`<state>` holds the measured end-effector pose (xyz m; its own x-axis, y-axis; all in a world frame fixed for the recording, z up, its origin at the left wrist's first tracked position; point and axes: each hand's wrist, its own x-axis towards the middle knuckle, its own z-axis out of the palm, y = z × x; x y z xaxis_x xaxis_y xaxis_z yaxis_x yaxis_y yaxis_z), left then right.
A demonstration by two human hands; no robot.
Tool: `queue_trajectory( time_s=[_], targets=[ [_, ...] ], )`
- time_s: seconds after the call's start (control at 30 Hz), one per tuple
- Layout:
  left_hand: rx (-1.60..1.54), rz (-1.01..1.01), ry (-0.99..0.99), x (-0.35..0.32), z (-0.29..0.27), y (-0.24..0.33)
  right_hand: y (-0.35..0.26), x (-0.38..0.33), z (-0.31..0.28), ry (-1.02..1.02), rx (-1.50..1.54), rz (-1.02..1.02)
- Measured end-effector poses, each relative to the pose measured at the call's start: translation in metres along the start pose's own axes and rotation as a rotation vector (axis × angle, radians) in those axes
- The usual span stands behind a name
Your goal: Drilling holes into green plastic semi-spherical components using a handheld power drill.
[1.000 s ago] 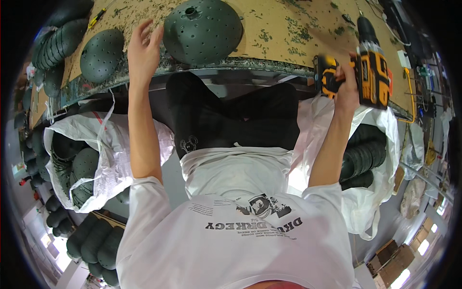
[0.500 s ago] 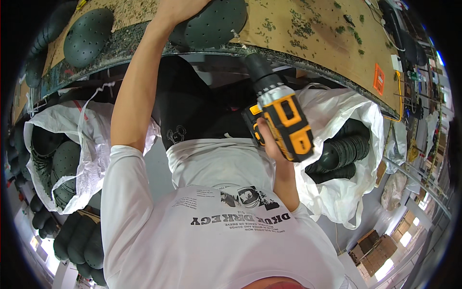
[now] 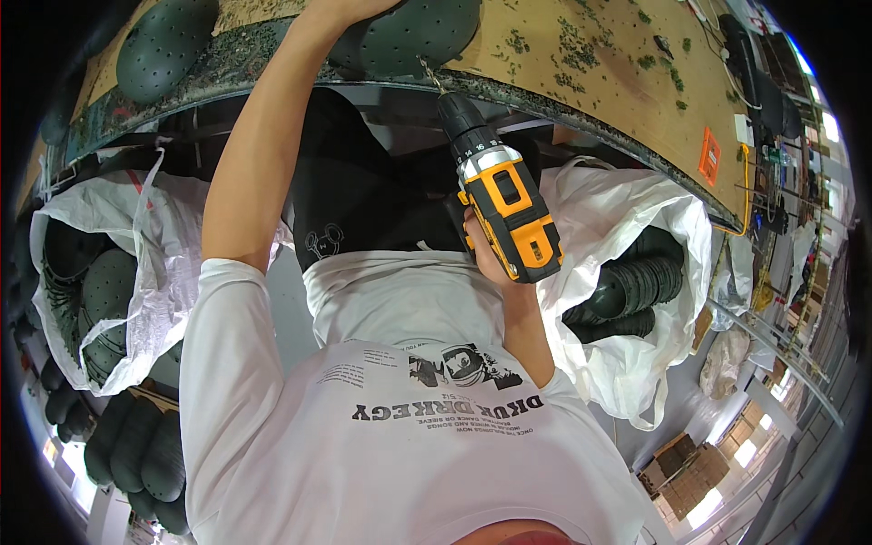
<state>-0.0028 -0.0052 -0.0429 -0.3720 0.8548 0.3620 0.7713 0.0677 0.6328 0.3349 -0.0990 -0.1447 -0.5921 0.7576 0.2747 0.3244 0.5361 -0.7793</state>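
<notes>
A yellow and black cordless drill (image 3: 509, 204) is gripped in my right hand (image 3: 489, 250), whose fingers wrap its handle. The drill's thin bit points away from me, its tip at the near edge of a dark green domed shell (image 3: 427, 34) dotted with small holes. Whether the tip touches the shell, I cannot tell. My left hand (image 3: 357, 7) is at the shell's far left side on the bench, cut off by the top of the picture, so its fingers are hidden. Another perforated shell (image 3: 163, 45) lies farther left on the bench edge.
Green shavings litter the wooden workbench (image 3: 627, 118). Below its edge, a white sack (image 3: 173, 236) of shells hangs at left and another white sack (image 3: 581, 363) with stacked shells at right. An orange label (image 3: 709, 156) is on the bench's right side; stacked dark shells (image 3: 136, 445) stand lower left.
My right hand has brought the drill left and a little up, and its bit has turned more toward the shell. The left hand stays by the shell. The view has shifted slightly.
</notes>
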Motion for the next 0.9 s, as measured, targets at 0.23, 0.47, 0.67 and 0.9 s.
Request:
queue_trajectory(
  time_s=[0.23, 0.47, 0.67, 0.9],
  targets=[
    [0.029, -0.020, -0.006, -0.001, 0.001, -0.001, -0.002, 0.009, -0.003, -0.009, -0.116, -0.118],
    [0.092, -0.008, 0.013, -0.001, 0.002, -0.005, -0.019, 0.018, -0.005, -0.040, 0.042, 0.047],
    [0.102, 0.009, -0.002, 0.002, 0.005, -0.005, -0.038, 0.024, -0.018, -0.157, -0.258, 0.024],
    [0.126, 0.114, 0.077, 0.000, 0.010, -0.017, -0.050, 0.038, -0.016, -0.169, -0.018, 0.166]
  ],
)
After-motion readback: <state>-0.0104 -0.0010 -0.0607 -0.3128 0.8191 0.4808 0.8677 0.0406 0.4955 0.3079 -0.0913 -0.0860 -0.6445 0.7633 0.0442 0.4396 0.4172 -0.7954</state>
